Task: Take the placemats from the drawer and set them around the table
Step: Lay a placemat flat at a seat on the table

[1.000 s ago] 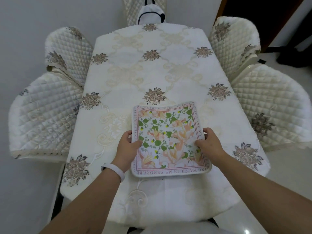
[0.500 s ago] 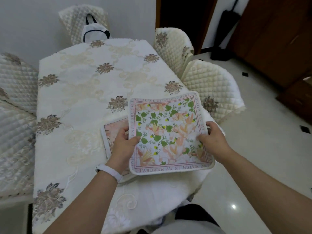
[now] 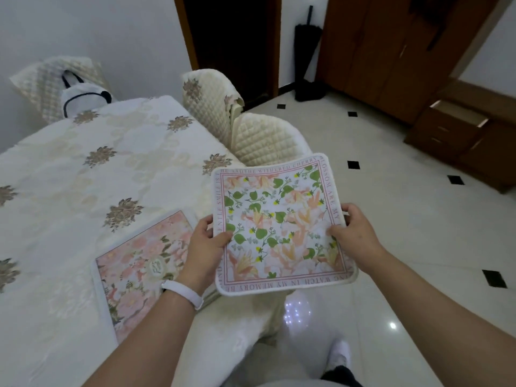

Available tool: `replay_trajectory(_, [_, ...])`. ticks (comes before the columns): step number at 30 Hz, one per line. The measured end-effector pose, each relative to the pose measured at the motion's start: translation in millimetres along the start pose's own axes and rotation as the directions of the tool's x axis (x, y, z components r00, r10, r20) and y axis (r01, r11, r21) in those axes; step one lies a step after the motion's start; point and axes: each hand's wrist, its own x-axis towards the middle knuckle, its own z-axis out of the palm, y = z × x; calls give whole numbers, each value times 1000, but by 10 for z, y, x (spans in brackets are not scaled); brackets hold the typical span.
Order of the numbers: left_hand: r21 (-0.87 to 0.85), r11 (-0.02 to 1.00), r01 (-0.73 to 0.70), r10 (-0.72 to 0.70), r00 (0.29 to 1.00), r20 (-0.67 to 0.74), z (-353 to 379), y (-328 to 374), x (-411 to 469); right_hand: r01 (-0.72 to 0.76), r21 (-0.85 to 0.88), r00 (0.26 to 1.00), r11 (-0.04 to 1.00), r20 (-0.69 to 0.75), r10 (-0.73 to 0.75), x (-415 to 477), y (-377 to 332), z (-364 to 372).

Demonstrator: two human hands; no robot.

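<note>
Since a moment ago the green-leaf placemat (image 3: 279, 219) has swung off the bench (image 3: 69, 191) and now hangs past its corner, over the floor. One pink placemat (image 3: 145, 263) lies flat on the bench. Left grip (image 3: 205, 252) and right grip (image 3: 354, 236) each pinch a side edge. I think the next place is by the quilted chair (image 3: 262, 141); lay it flat there

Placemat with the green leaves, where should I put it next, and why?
Probably lay the green-leaf placemat on the table before the nearer quilted chair: left hand and right hand hold it beyond the table's edge, and the pink placemat covers the near end.
</note>
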Motion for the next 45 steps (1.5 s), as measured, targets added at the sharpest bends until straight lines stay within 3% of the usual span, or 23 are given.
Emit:
replay_trajectory(10, [70,997,-20,16,998,62,2183,133,279,-42,57,996,997,-80,47,924,284,-1898])
replay_trajectory(18, [83,996,-12,4,995,95,3210,274,580,-47,81,992,996,-111,56,1455,316,-2786])
replay_trajectory(31, [108,994,-20,7,992,125,4008,620,2155,-58,110,989,992,-133,72,3087,32,-2992])
replay_trajectory(37, [43,999,21,-26,994,111,4371,860,3042,-81,57,990,995,-112,87,4072,-339,-2999])
replay_trajectory(45, [48,999,-25,19,992,127,4808,1386,4021,-46,19,991,999,-123,48,5137,-929,-3077])
